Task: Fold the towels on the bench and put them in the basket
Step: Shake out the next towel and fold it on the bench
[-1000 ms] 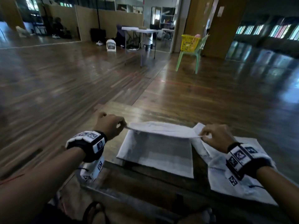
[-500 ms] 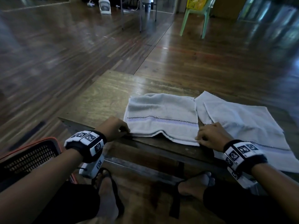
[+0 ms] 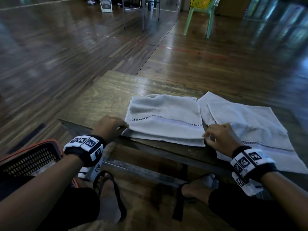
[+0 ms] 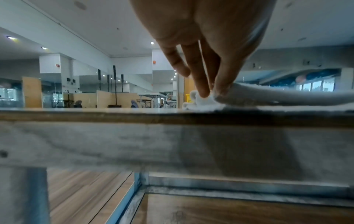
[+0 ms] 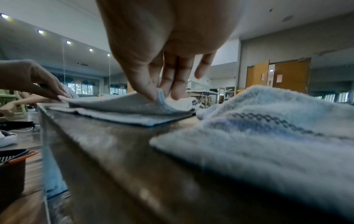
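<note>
Left hand, right hand: fingertips pinching.

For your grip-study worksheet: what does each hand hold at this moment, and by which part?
Both hold the folded towel: the left hand pinches its near left corner, the right hand its near right corner, on the bench.

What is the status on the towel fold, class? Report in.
Left hand and right hand each pinch a near corner of the folded towel. Second towel unfolded alongside. Basket by left knee, path clear.

Folded grey towel, on bench
</note>
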